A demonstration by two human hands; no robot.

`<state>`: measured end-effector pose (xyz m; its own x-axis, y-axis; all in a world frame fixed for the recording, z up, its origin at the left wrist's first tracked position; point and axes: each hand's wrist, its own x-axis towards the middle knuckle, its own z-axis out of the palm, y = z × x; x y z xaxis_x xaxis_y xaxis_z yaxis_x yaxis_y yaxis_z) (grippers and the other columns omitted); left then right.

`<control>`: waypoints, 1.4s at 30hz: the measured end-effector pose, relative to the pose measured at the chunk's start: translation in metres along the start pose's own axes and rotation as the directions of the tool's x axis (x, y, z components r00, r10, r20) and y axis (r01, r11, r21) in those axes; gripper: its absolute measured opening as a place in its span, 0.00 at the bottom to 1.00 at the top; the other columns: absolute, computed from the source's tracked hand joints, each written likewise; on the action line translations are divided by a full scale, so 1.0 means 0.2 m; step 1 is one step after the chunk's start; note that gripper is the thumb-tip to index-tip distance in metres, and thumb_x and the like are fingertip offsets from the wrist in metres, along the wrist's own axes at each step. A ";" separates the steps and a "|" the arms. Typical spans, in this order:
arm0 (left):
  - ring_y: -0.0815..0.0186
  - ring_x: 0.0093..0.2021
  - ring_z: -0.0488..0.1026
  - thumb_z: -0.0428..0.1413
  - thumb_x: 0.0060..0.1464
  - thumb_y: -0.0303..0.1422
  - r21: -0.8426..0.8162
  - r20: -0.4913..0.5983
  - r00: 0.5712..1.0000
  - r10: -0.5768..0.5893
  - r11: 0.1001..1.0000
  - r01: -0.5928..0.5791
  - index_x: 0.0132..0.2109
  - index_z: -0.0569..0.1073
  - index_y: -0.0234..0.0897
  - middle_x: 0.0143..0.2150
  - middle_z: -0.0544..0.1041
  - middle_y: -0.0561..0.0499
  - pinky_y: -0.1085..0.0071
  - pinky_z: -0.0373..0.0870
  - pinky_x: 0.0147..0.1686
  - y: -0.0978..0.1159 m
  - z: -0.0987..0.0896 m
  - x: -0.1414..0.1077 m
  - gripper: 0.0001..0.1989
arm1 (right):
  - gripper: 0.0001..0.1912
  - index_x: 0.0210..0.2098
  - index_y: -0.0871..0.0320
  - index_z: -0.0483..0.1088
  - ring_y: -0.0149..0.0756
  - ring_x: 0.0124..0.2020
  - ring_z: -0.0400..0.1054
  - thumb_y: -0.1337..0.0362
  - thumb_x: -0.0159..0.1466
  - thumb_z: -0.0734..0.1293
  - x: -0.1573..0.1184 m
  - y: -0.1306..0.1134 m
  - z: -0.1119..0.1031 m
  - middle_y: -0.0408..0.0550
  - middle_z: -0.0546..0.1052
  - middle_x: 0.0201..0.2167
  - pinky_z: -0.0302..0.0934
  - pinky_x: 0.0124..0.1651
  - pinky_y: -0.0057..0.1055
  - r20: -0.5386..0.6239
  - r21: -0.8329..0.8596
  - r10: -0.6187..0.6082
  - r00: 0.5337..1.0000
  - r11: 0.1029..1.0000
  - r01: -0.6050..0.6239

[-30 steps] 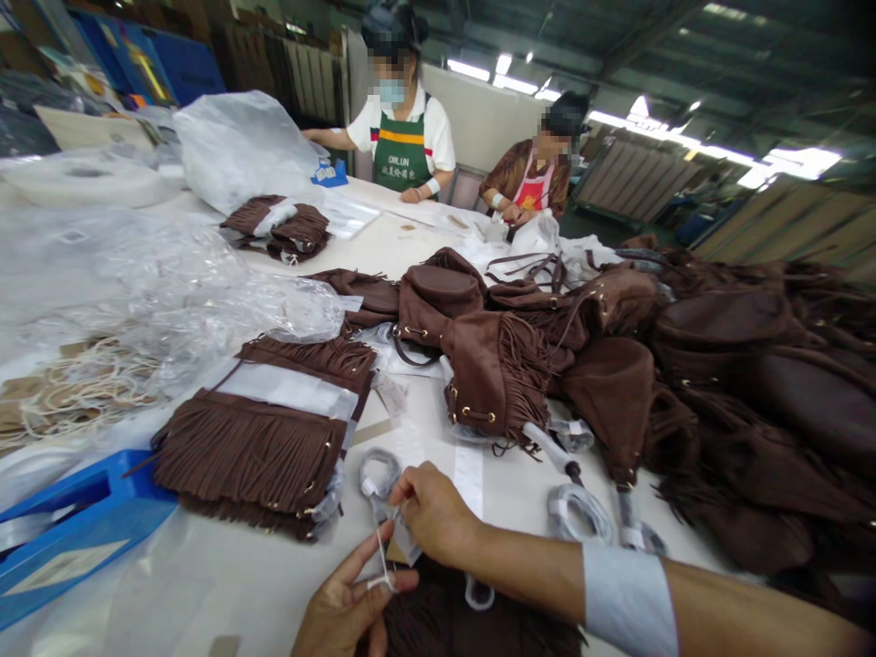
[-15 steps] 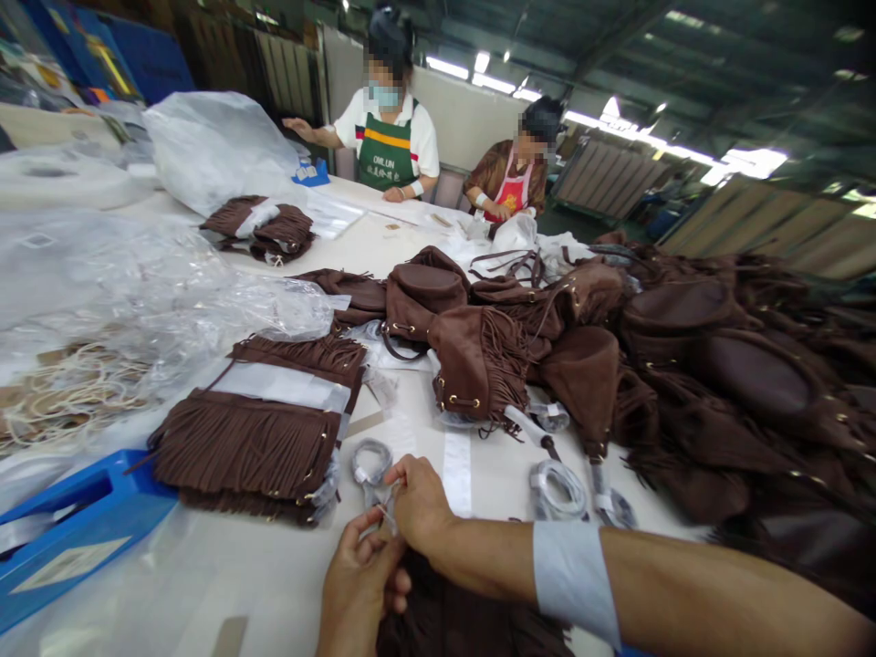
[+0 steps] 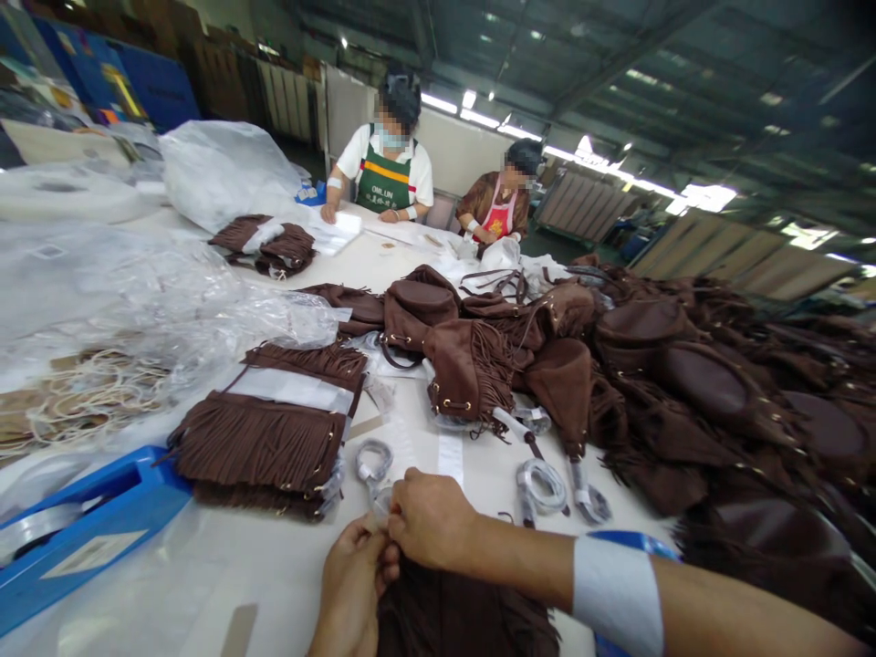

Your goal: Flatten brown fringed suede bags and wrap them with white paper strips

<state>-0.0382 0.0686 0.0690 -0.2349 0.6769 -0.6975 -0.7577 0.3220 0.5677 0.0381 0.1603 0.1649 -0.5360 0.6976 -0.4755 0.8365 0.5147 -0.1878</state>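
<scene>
My right hand (image 3: 431,522) is closed, its fingers pinching clear plastic wrap (image 3: 381,498) at the end of a coiled, plastic-wrapped strap (image 3: 374,461). Just below and to its left, my left hand (image 3: 352,584) pinches the same wrap, fingertips nearly touching the right ones. A dark brown fringed bag (image 3: 472,616) lies under my hands, partly hidden by the right forearm. Left of the coil rests another brown fringed bag (image 3: 266,433), with a white band across it.
A blue tape dispenser (image 3: 102,538) stands at the left, and another blue object (image 3: 633,543) at the right. Brown bags (image 3: 684,383) pile up on the right. Plastic bags (image 3: 171,283) and cords (image 3: 109,392) cover the left. Two people (image 3: 387,178) work across the table.
My right hand has turned over and come down against the left one, its knuckles now up. The view has tilted slightly upward. Across the table, one person's raised hand has come down.
</scene>
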 end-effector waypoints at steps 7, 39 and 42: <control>0.74 0.23 0.72 0.55 0.52 0.18 -0.086 -0.003 0.998 -0.067 0.994 0.067 0.34 0.72 0.31 0.26 0.75 0.52 0.80 0.71 0.23 0.05 -0.03 -0.01 0.06 | 0.15 0.45 0.64 0.77 0.51 0.47 0.75 0.67 0.61 0.64 0.01 -0.07 0.01 0.61 0.80 0.44 0.68 0.44 0.36 0.136 -0.007 0.079 0.988 0.997 -0.079; 0.77 0.18 0.62 0.64 0.41 0.25 -0.068 0.007 0.998 -0.058 0.996 0.059 0.32 0.74 0.32 0.20 0.68 0.57 0.83 0.58 0.16 0.05 -0.11 0.04 0.09 | 0.08 0.34 0.59 0.73 0.34 0.30 0.75 0.69 0.61 0.62 0.11 0.01 0.14 0.46 0.79 0.26 0.61 0.32 0.24 0.035 0.232 -0.163 0.986 0.961 0.150; 0.77 0.17 0.62 0.61 0.44 0.22 -0.104 0.019 0.995 -0.101 0.989 0.103 0.28 0.71 0.33 0.19 0.67 0.57 0.83 0.57 0.16 0.06 -0.09 0.06 0.05 | 0.06 0.35 0.59 0.69 0.33 0.28 0.74 0.71 0.59 0.63 0.09 0.00 0.15 0.44 0.78 0.25 0.62 0.31 0.24 0.031 0.416 -0.106 0.994 0.906 0.084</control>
<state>-0.0619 0.0684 0.0593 -0.1454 0.6533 -0.7430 -0.8369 0.3193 0.4445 0.0319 0.1583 0.1296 -0.6179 0.6233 -0.4794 0.7601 0.3174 -0.5670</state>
